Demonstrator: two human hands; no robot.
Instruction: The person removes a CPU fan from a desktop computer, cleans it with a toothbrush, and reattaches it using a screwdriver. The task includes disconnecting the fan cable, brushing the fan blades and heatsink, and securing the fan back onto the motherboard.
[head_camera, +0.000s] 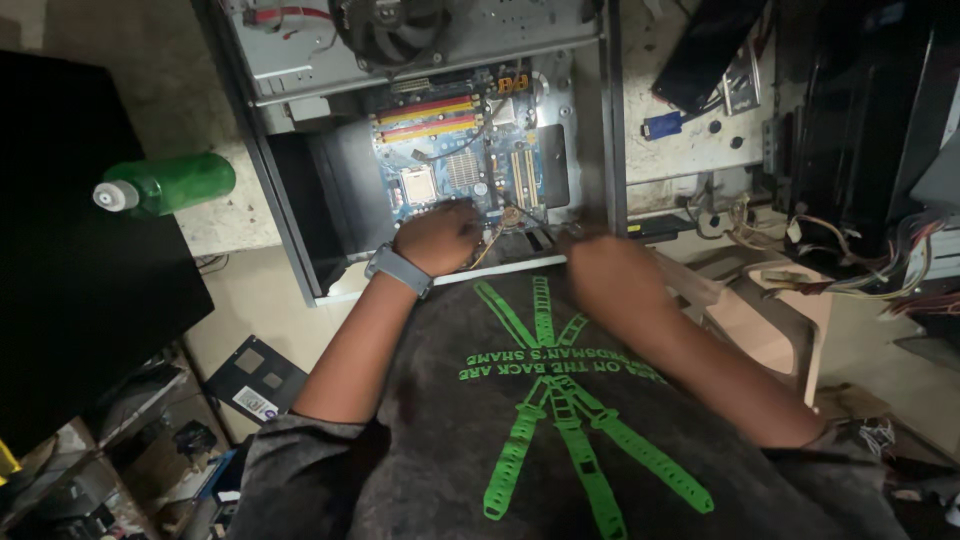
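Blue motherboard (455, 160) in open grey case (590, 120); red, yellow slots; left hand (437, 238) touching.

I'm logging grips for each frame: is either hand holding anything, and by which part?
Cannot be told. The left hand rests on the motherboard, fingers among thin wires; the right hand hides its fingers.
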